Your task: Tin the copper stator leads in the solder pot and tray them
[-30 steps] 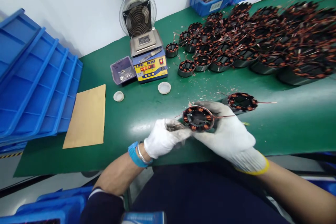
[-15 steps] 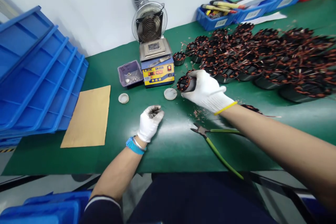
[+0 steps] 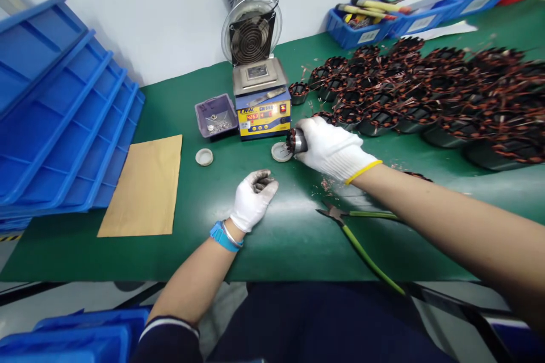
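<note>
My right hand (image 3: 326, 147), in a white glove with a yellow cuff edge, is closed around a wound motor stator (image 3: 298, 141). The stator is tipped on its side, its copper-wire end facing left at the edge of a small round white dish (image 3: 280, 152). My left hand (image 3: 253, 198), gloved with dark-stained fingertips, rests low over the table with fingers loosely curled; nothing shows in it. Green-handled cutting pliers (image 3: 336, 213) lie below my right hand, near some copper scraps (image 3: 327, 184).
A yellow-and-blue solder pot (image 3: 264, 119) with a fan (image 3: 252, 39) behind stands ahead, beside a purple tray (image 3: 216, 116). Many stators (image 3: 409, 91) crowd the right. Blue bins (image 3: 63, 125), cardboard (image 3: 142, 187) and another white dish (image 3: 204, 157) are left.
My right hand has turned the stator, so its wire end faces left and sits closer to the white dish. The view has shifted slightly; my left hand keeps its curled pose.
</note>
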`<state>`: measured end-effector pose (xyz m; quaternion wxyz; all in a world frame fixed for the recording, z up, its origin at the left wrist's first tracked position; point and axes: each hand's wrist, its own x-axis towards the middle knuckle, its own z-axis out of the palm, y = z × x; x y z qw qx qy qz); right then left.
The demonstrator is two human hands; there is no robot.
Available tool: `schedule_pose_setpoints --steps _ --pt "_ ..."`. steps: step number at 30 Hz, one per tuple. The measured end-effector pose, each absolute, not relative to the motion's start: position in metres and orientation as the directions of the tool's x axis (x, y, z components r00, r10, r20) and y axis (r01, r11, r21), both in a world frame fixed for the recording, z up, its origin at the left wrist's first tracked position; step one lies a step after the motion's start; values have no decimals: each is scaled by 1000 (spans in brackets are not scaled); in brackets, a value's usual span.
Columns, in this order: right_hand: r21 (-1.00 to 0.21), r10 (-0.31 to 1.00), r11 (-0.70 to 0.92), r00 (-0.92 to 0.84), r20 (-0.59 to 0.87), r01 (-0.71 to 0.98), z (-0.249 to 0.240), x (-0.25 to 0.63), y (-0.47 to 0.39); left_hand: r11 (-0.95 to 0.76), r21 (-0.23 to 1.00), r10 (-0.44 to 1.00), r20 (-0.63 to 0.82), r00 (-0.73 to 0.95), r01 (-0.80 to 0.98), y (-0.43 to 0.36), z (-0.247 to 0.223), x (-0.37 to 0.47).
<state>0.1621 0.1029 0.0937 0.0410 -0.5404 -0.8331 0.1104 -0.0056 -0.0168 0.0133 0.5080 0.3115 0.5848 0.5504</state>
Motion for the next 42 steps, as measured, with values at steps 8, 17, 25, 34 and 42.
schedule_pose_setpoints --steps 8,17,25,34,42 --pt "-245 950 295 -310 -23 924 100 168 104 172 976 939 -204 -277 -135 -18 9 -6" --pt "-109 919 368 -379 -104 923 90 155 113 170 982 943 -187 -275 -85 -18 8 -5" --pt "-54 878 456 -459 -137 888 102 148 116 191 981 947 -188 -260 -15 -19 9 -7" --pt "-742 957 95 -266 -115 663 94 186 123 175 985 955 -172 -243 -11 -18 7 -5" --pt "-841 811 -540 -282 -512 -28 97 183 106 181 983 954 -178 -241 -12 -18 5 -5"
